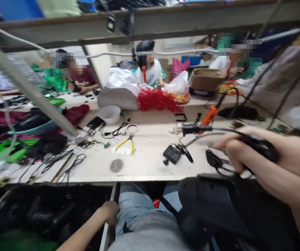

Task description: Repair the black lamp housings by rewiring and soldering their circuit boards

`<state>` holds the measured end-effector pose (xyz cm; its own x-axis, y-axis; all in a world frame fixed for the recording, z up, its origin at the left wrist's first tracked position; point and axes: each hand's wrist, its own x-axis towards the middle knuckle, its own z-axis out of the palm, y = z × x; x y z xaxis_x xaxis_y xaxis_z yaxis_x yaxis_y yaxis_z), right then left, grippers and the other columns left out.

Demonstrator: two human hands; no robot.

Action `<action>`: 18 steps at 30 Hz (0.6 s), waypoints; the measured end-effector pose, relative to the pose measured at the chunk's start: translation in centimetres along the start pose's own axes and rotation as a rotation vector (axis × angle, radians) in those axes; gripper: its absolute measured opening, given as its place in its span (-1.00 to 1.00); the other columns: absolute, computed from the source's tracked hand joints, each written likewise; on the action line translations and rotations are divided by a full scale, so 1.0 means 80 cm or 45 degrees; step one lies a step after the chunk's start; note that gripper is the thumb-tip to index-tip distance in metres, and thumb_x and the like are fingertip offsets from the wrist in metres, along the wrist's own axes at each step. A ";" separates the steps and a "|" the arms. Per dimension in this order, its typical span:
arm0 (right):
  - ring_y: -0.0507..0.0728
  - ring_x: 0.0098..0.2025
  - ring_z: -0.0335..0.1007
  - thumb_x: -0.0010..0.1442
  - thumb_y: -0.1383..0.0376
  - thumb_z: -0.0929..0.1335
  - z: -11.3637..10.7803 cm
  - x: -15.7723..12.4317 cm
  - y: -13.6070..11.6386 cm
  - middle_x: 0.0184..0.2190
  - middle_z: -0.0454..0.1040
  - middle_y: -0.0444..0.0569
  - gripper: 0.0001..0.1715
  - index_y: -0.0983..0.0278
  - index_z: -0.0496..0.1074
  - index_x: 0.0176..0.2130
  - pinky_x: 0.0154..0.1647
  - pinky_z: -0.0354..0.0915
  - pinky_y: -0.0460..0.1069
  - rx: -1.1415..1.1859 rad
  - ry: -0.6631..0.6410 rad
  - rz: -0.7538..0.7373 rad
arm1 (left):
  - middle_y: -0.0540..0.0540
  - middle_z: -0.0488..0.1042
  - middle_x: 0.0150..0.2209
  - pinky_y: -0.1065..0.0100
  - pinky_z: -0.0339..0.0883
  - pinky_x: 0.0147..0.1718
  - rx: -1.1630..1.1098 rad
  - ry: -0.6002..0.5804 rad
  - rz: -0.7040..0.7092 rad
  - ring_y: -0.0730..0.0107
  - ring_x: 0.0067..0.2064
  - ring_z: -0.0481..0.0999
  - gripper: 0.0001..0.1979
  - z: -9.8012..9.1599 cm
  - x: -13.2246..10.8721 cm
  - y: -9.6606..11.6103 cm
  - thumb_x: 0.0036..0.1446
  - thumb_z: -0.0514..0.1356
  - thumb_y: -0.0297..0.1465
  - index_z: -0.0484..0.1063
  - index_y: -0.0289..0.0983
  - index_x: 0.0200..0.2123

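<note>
My right hand (259, 157), blurred at the right, is closed around a rounded black device (263, 148). A dark cable leads left from near it; its exact kind is unclear. Below that hand sits a large black plastic case (212, 198) by my lap, blurred. My left hand (110, 212) rests low beside my leg, its fingers curled over the side wall of an open drawer (104, 237). Black parts (47, 212) fill the drawer. On the bench nearby lie a small black box (172, 154) with a cable and yellow-handled pliers (125, 145).
An orange-handled tool (209, 115) stands by a black plug (191, 128). A tape roll (132, 129), white bowl (109, 114), round metal disc (116, 165) and green tray (27, 148) are on the bench (144, 167). A slanted post (32, 83) crosses the left; people sit opposite.
</note>
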<state>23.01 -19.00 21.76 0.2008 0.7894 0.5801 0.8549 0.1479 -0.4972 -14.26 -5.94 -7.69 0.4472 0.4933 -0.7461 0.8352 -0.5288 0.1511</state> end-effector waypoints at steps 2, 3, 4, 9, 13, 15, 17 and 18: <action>0.01 -0.63 0.24 0.30 -0.03 0.32 0.031 0.073 -0.023 -0.64 0.39 -0.20 -0.62 0.12 0.47 -0.41 -0.61 0.13 -0.06 0.075 -0.010 -0.168 | -0.39 0.60 -0.15 -0.16 0.38 -0.02 -0.042 0.097 0.008 -0.33 0.00 0.56 -0.81 -0.012 -0.014 -0.004 -0.17 0.31 -0.37 0.61 -0.28 -0.40; 0.00 -0.61 0.24 0.31 0.01 0.33 0.047 0.105 -0.030 -0.64 0.38 -0.20 -0.63 0.16 0.44 -0.41 -0.57 0.14 -0.07 0.106 -0.011 -0.201 | -0.39 0.58 -0.07 -0.13 0.37 0.02 -0.071 0.141 0.010 -0.29 0.04 0.54 -0.75 -0.016 -0.023 -0.005 -0.12 0.28 -0.34 0.62 -0.27 -0.30; -0.01 -0.61 0.23 0.31 0.06 0.33 0.064 0.134 -0.032 -0.66 0.36 -0.21 -0.64 0.20 0.40 -0.45 -0.54 0.15 -0.08 0.130 -0.034 -0.207 | -0.38 0.56 -0.02 -0.09 0.36 0.04 -0.103 0.175 0.006 -0.25 0.08 0.52 -0.70 -0.018 -0.032 -0.005 -0.07 0.26 -0.33 0.61 -0.26 -0.23; 0.05 -0.52 0.31 0.27 0.17 0.34 0.169 0.239 0.003 -0.60 0.43 -0.16 -0.68 0.23 0.33 -0.48 -0.40 0.16 -0.06 0.021 -0.224 -0.206 | -0.35 0.59 -0.08 0.01 0.42 -0.06 -0.293 0.172 -0.067 -0.21 -0.02 0.58 -0.74 -0.007 -0.072 -0.002 -0.07 0.26 -0.33 0.60 -0.27 -0.27; 0.13 -0.36 0.42 0.28 0.18 0.29 0.244 0.267 0.041 -0.43 0.54 -0.06 -0.77 0.22 0.43 -0.35 -0.36 0.13 -0.04 -0.126 -0.300 -0.256 | -0.35 0.60 -0.11 0.00 0.42 -0.09 -0.470 0.157 -0.130 -0.24 -0.05 0.59 -0.73 -0.002 -0.084 0.004 -0.09 0.27 -0.34 0.60 -0.29 -0.27; 0.14 -0.31 0.41 0.30 0.15 0.27 0.272 0.259 0.052 -0.37 0.56 -0.03 -0.74 0.20 0.46 -0.30 -0.36 0.10 -0.05 -0.194 -0.357 -0.317 | -0.35 0.58 -0.05 0.03 0.40 -0.04 -0.538 0.208 -0.096 -0.21 -0.01 0.57 -0.65 -0.015 -0.085 0.007 -0.07 0.27 -0.33 0.60 -0.30 -0.17; 0.14 -0.30 0.39 0.32 0.12 0.26 0.296 0.240 0.060 -0.35 0.54 -0.01 -0.72 0.19 0.47 -0.28 -0.38 0.08 -0.05 -0.238 -0.452 -0.347 | -0.30 0.57 0.01 0.11 0.37 0.03 -0.623 0.330 0.011 -0.10 0.05 0.55 -0.58 -0.040 -0.082 0.014 -0.05 0.26 -0.33 0.57 -0.28 -0.07; 0.14 -0.30 0.38 0.33 0.12 0.26 0.307 0.227 0.064 -0.35 0.53 0.00 -0.71 0.19 0.48 -0.27 -0.38 0.07 -0.05 -0.246 -0.486 -0.341 | -0.24 0.59 -0.01 0.18 0.37 0.03 -0.681 0.411 0.074 -0.02 0.04 0.55 -0.60 -0.055 -0.079 0.019 -0.02 0.25 -0.31 0.57 -0.26 -0.07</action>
<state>19.31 10.75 13.93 -0.1964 0.9058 0.3755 0.9327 0.2908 -0.2136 -14.40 -6.78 0.09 0.5007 0.7024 -0.5059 0.8139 -0.1830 0.5514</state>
